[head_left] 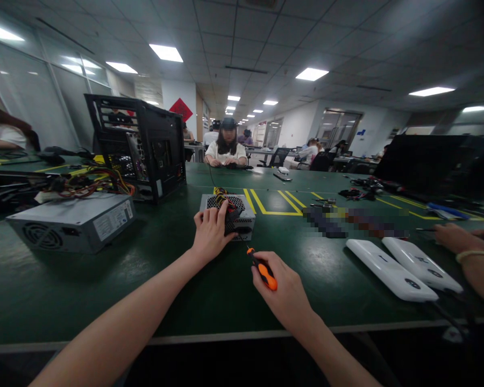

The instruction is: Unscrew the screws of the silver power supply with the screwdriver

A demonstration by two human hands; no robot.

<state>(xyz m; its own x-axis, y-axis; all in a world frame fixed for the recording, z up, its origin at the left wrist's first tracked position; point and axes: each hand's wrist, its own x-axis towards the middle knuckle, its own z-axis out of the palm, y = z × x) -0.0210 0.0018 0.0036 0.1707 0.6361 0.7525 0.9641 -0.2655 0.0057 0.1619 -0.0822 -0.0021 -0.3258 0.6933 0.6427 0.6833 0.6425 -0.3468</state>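
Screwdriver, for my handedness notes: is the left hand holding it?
No, the right hand grips the screwdriver; the left hand touches the central power supply.

The left grip [210, 232] is a bare hand with slim fingers [213, 216]; the right grip [281, 287] is a bare hand too. Both forearms [137, 312] are bare and slender, with smooth outline.

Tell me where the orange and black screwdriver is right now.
In the head view, the screwdriver is in the person's right hand, below and slightly right of centre, its tip near the grey box by the left hand.
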